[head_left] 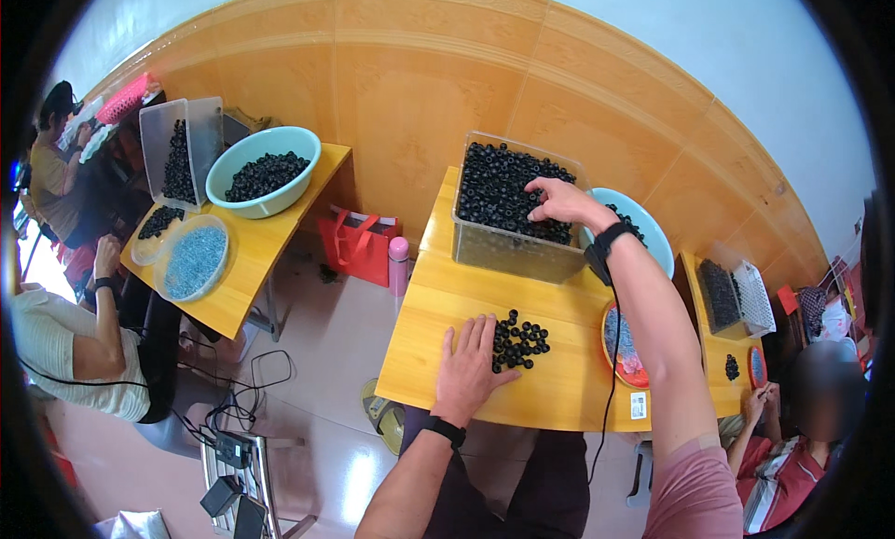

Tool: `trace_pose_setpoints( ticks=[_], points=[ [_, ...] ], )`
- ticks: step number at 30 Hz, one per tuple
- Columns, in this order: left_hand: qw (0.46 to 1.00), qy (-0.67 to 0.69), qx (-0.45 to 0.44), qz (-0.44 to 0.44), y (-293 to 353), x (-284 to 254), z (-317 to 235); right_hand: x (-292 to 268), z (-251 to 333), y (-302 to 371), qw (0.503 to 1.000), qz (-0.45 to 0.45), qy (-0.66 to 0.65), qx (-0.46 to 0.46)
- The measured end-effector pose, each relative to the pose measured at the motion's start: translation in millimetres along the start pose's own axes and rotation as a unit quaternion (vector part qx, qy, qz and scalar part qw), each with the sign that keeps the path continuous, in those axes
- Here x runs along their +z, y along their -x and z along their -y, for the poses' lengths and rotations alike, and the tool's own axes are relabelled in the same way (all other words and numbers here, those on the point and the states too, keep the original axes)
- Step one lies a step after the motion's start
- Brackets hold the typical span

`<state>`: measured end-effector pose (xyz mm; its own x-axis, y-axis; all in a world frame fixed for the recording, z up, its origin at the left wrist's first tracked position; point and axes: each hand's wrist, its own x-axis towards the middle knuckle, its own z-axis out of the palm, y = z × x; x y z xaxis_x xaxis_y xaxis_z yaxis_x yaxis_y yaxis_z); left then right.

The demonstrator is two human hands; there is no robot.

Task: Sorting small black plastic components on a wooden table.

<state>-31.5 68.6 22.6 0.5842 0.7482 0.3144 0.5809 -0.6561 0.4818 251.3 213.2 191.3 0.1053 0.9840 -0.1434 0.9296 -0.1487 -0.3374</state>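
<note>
My left hand (pixel 466 366) lies flat on the yellow table (pixel 424 306), fingers spread, its edge against a loose pile of small round black pieces (pixel 520 343). These look ring-like, some with a hole in the middle. Over a clear plastic bin (pixel 517 261) full of the same black pieces (pixel 508 180) hovers my right hand (pixel 564 201). Its thumb and forefinger are apart at the surface of the pieces, and nothing shows between them. Partly behind my right forearm stands a light blue bowl (pixel 660 245) with more black pieces.
An orange-rimmed dish (pixel 636 379) of small clear pieces sits beside my right forearm. On the left table are a blue bowl (pixel 214 189) and a tilted bin (pixel 210 133). People work at both sides. A red bag (pixel 359 250) and pink bottle (pixel 399 264) stand between tables.
</note>
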Motion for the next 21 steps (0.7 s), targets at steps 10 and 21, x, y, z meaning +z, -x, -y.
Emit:
trace_pose_setpoints(
  ticks=[10, 21],
  points=[
    [0.999, 0.019, -0.012, 0.029, 0.5, 2.3, -1.1, 18.4, 17.1, -8.9, 0.946, 0.266, -0.061, 0.174],
    [1.000, 0.018, -0.013, 0.014, -1.3, 2.2, -0.3, 45.3, 7.8, -22.9, 0.968, 0.230, 0.084, 0.052]
  ],
)
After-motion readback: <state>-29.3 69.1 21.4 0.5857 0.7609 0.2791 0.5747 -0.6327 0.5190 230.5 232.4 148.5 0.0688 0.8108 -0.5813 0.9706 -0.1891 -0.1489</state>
